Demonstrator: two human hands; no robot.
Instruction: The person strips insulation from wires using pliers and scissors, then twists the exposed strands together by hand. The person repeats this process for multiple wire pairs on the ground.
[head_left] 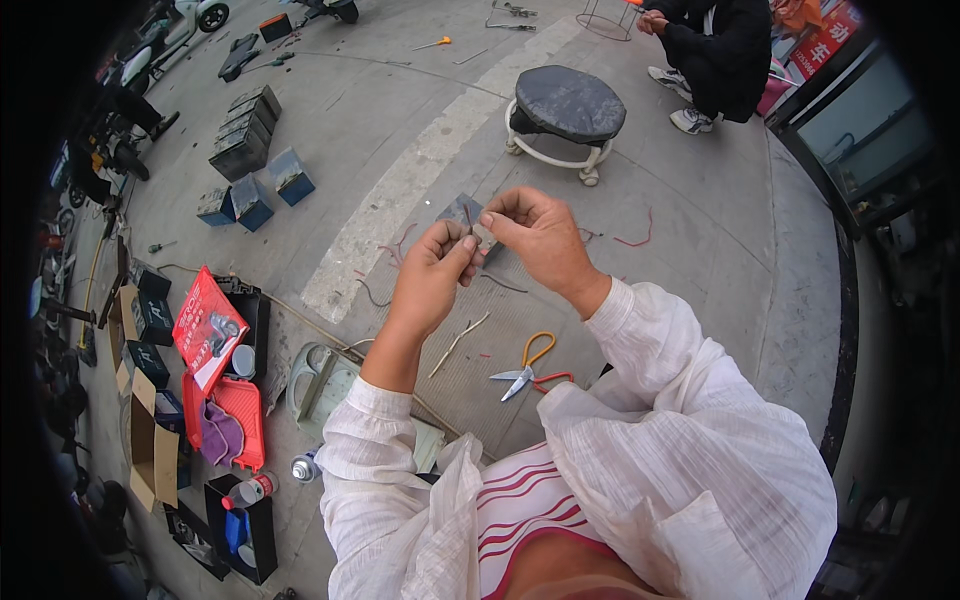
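Both my left hand (438,262) and my right hand (532,238) are closed with fingertips pinched round a thin dark-red wire (468,215) near the middle of the view. A grey block (455,205) lies on the ground behind them, partly hidden. Loose red wire pieces (640,240) and a dark wire piece (505,285) lie around it. Below my hands are a pale wire or strip (455,350) and scissors (525,372) with orange and red handles.
A round stool (568,100) stands ahead, a crouching person (715,55) at upper right. Several batteries (240,135) sit upper left. At lower left are a red case (250,420), cardboard boxes (150,440) and a spray can (305,468). A glass door (840,140) edges the right.
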